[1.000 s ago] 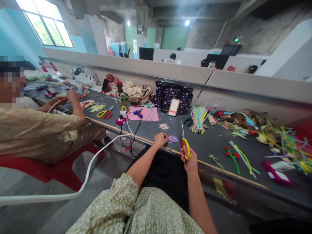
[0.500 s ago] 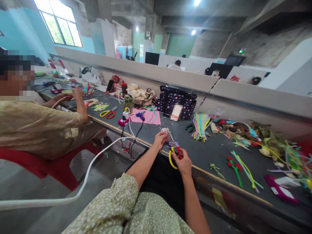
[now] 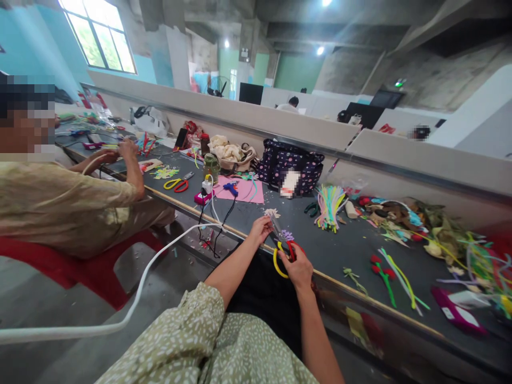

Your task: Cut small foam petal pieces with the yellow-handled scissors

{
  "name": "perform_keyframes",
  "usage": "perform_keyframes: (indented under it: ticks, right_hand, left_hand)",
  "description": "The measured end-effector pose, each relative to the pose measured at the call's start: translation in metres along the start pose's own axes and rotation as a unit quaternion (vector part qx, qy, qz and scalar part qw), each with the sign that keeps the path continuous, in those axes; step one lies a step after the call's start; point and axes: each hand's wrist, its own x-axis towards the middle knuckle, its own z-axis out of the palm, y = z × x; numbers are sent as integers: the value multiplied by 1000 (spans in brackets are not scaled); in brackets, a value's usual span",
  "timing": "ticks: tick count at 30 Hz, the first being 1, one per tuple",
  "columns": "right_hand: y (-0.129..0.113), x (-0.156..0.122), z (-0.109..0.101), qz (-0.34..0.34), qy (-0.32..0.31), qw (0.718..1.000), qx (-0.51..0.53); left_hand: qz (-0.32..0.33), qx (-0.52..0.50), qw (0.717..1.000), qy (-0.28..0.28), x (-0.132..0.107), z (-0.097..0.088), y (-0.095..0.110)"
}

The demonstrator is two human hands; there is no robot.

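My right hand (image 3: 299, 266) is wrapped round the handles of a pair of scissors (image 3: 281, 261), one loop yellow and the other red. The blades point up and left, toward my left hand. My left hand (image 3: 262, 229) is closed in a pinch close to the blade tips; whatever lies between its fingers is too small to make out. Just beyond it, some pale cut pieces (image 3: 272, 213) show on the dark table. Small purple pieces (image 3: 287, 234) lie right beside the blades.
A pink sheet (image 3: 252, 192) bears a blue glue gun (image 3: 231, 189). Behind stands a dark patterned bag (image 3: 272, 165). Right of it are a bundle of coloured pipe cleaners (image 3: 330, 208) and red-green stems (image 3: 386, 277). A white cable (image 3: 152, 266) crosses left, near a seated co-worker (image 3: 68, 202).
The scissors' handles have spread somewhat and shifted slightly left with my right hand. My left hand has dipped a little, and the pale pieces beyond it show more clearly.
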Motion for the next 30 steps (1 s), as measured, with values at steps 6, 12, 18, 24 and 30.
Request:
perform_keyframes:
  ticks: [6,12,18,24,30]
  right_hand:
    - [0,6,1,-8,7,1000,3]
    - [0,6,2,8,4,1000,11]
    - [2,6,1,9,-7,1000,26]
    - [2,7,0,14,-12,999,28]
    - [3,8,-1,21,-19,999,34]
  left_hand:
    - [-6,0,1000,8,-3,1,2]
    - [-10,3,1000,-13,-5,1,2]
    - [-8,17,1000,-11,-8,3,5]
    - [-9,11,1000,-3,-10,3,6]
    - [-9,20,1000,1,-10,4,6]
